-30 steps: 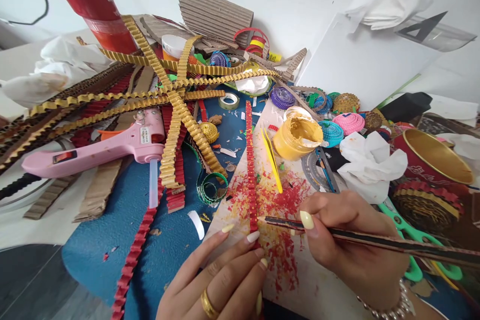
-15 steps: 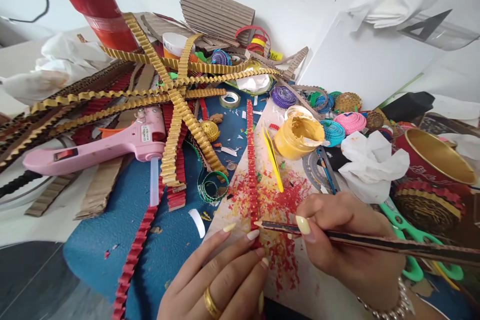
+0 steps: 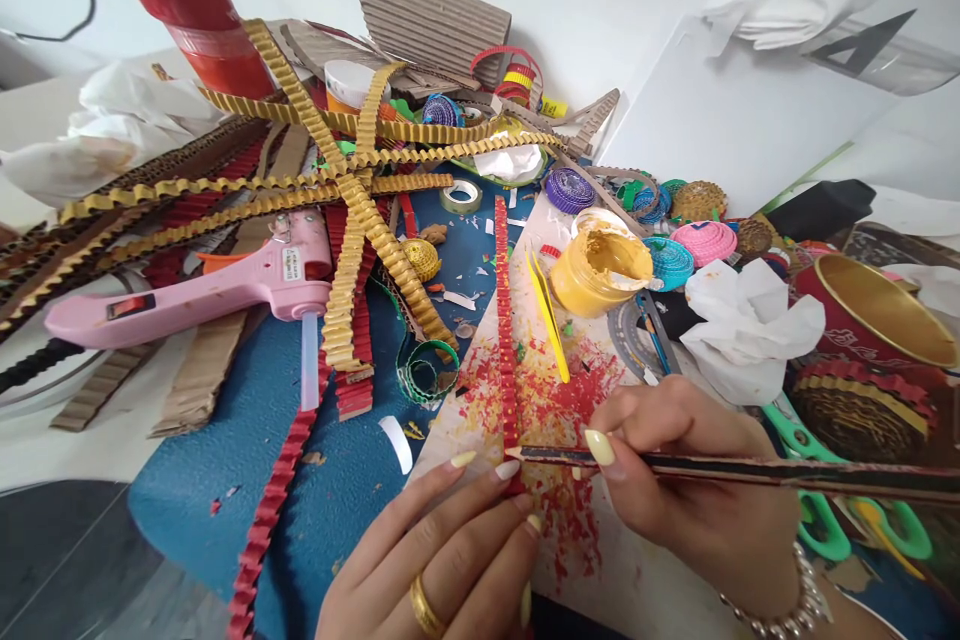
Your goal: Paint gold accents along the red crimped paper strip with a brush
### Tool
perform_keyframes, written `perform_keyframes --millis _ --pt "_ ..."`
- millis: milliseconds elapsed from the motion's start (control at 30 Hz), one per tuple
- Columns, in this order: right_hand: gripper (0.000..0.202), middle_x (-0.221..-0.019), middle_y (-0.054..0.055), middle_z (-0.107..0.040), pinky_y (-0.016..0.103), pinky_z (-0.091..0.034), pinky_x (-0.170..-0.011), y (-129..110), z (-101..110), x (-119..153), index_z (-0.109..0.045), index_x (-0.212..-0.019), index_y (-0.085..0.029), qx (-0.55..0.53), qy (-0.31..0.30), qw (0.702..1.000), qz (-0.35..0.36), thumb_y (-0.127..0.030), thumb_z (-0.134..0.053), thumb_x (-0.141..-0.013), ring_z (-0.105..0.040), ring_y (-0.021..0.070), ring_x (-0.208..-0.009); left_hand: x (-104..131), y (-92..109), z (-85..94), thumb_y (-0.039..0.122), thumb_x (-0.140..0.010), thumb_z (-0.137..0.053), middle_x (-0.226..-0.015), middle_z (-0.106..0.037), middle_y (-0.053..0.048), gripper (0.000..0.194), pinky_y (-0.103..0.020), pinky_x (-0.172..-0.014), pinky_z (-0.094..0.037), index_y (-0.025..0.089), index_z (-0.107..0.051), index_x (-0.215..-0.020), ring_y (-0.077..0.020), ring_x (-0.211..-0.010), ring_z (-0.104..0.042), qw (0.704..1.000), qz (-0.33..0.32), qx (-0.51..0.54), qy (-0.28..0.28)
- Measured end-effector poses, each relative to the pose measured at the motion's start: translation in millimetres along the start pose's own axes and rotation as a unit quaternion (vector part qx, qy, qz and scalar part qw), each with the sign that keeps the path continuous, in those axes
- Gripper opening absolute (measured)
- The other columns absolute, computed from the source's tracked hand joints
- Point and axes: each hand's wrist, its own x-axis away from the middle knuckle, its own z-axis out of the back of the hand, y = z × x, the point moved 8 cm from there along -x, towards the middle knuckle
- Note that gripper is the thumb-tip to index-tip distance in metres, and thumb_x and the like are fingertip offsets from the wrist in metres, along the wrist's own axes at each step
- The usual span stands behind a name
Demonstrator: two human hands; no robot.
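Observation:
A narrow red corrugated cardboard strip with yellow dots lies lengthwise on a paint-spattered board. The fingertips of my left hand press its near end down, and part of the strip is hidden beneath them. My right hand pinches a dark pencil held almost level. Its tip touches the strip, or hovers just over it, beside my left fingertips. Beyond my right hand stands an open jar of yellow paint, with yellow tweezers lying to its left.
A pink glue gun and crossing gold corrugated strips fill the left. Green scissors, a crumpled tissue and a red tin are at right. Coiled paper discs and a tape roll lie farther back.
The pencil's back end has risen slightly, and its tip sits a touch lower and to the left along the strip. My left hand stays almost where it was.

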Motion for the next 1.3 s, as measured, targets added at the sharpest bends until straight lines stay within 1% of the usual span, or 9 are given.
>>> perform_keyframes --millis 100,500,533,600,767,867,1000,1067,1300 --pt "0.023 -0.056 -0.008 -0.051 0.018 -0.045 -0.047 -1.6 -0.1 -0.9 -0.041 -0.067 -0.023 0.005 0.001 1.0 0.002 -0.008 -0.055 -0.078 -0.055 0.0069 -0.047 -2.4 0.4 0.3 0.013 -0.092 -0.049 -0.096 -0.073 0.008 0.019 -0.023 -0.107 -0.036 0.02 -0.065 -0.096 -0.0085 -0.095 -0.067 1.0 -0.005 -0.002 0.011" --pt "0.023 -0.055 -0.007 -0.052 0.02 -0.047 -0.046 -0.2 -0.4 -1.1 -0.042 -0.067 -0.023 0.004 0.001 1.0 0.005 -0.008 -0.055 -0.078 -0.056 0.0081 -0.046 -1.6 -0.3 -1.6 0.012 -0.091 -0.047 -0.098 -0.072 0.008 0.02 -0.023 -0.107 -0.036 0.02 -0.065 -0.098 -0.0088 -0.096 -0.067 1.0 -0.005 0.003 -0.004" --pt "0.023 -0.055 -0.007 -0.052 0.02 -0.047 -0.047 -0.2 -0.3 -1.1 -0.042 -0.067 -0.023 0.003 0.001 1.0 0.004 -0.008 -0.055 -0.078 -0.056 0.0079 -0.046 -1.5 -1.0 1.5 0.013 -0.092 -0.047 -0.096 -0.073 0.008 0.019 -0.023 -0.107 -0.036 0.02 -0.065 -0.097 -0.0084 -0.095 -0.067 1.0 -0.002 0.002 0.015" --pt "0.023 -0.055 -0.008 -0.052 0.02 -0.047 -0.047 -1.2 0.2 -1.2 -0.042 -0.066 -0.023 -0.001 0.004 1.0 0.004 -0.007 -0.055 -0.077 -0.056 0.008 -0.046 -1.4 -1.0 -0.4 0.012 -0.091 -0.048 -0.099 -0.072 0.008 0.02 -0.024 -0.107 -0.036 0.019 -0.064 -0.099 -0.0089 -0.098 -0.066 1.0 -0.005 0.003 -0.003" --pt "0.024 -0.054 -0.007 -0.053 0.021 -0.05 -0.049 -5.3 8.8 -1.6 -0.045 -0.066 -0.023 -0.004 0.045 0.999 0.019 -0.002 -0.054 -0.073 -0.059 0.0089 -0.048 -0.2 -2.2 -0.5 0.011 -0.091 -0.048 -0.103 -0.071 0.009 0.021 -0.024 -0.109 -0.034 0.02 -0.063 -0.102 -0.0086 -0.102 -0.065 1.0 -0.014 0.0 -0.028" --pt "0.023 -0.053 -0.008 -0.051 0.02 -0.05 -0.049 -4.5 12.4 -1.8 -0.045 -0.064 -0.022 0.011 0.064 0.998 0.017 -0.003 -0.053 -0.073 -0.059 0.0079 -0.047 -1.6 -2.6 -1.5 0.011 -0.092 -0.047 -0.102 -0.071 0.008 0.021 -0.024 -0.109 -0.034 0.02 -0.063 -0.102 -0.0085 -0.101 -0.065 1.0 -0.013 0.0 -0.027" --pt "0.022 -0.054 -0.007 -0.054 0.019 -0.049 -0.048 -5.8 6.9 -3.0 -0.044 -0.066 -0.022 0.017 0.032 0.999 0.027 -0.004 -0.054 -0.074 -0.059 0.0078 -0.047 -3.9 -1.0 0.0 0.015 -0.094 -0.046 -0.096 -0.073 0.008 0.02 -0.023 -0.107 -0.036 0.02 -0.065 -0.097 -0.0078 -0.096 -0.067 1.0 -0.002 0.001 0.008" --pt "0.022 -0.052 -0.007 -0.053 0.019 -0.049 -0.047 -7.5 4.6 -3.8 -0.043 -0.066 -0.022 0.017 0.018 0.999 0.033 -0.004 -0.053 -0.075 -0.059 0.008 -0.047 -3.6 -1.2 -1.2 0.015 -0.095 -0.045 -0.095 -0.073 0.008 0.02 -0.024 -0.106 -0.036 0.02 -0.065 -0.096 -0.0076 -0.094 -0.067 1.0 0.01 0.001 0.008" --pt "0.022 -0.052 -0.007 -0.055 0.018 -0.049 -0.048 -9.1 2.2 -4.7 -0.043 -0.066 -0.022 0.022 0.006 0.999 0.036 -0.005 -0.053 -0.076 -0.06 0.0079 -0.046 -1.9 -0.2 2.6 0.016 -0.095 -0.046 -0.097 -0.072 0.008 0.02 -0.024 -0.106 -0.037 0.02 -0.065 -0.098 -0.0085 -0.096 -0.067 1.0 -0.002 -0.003 0.002"
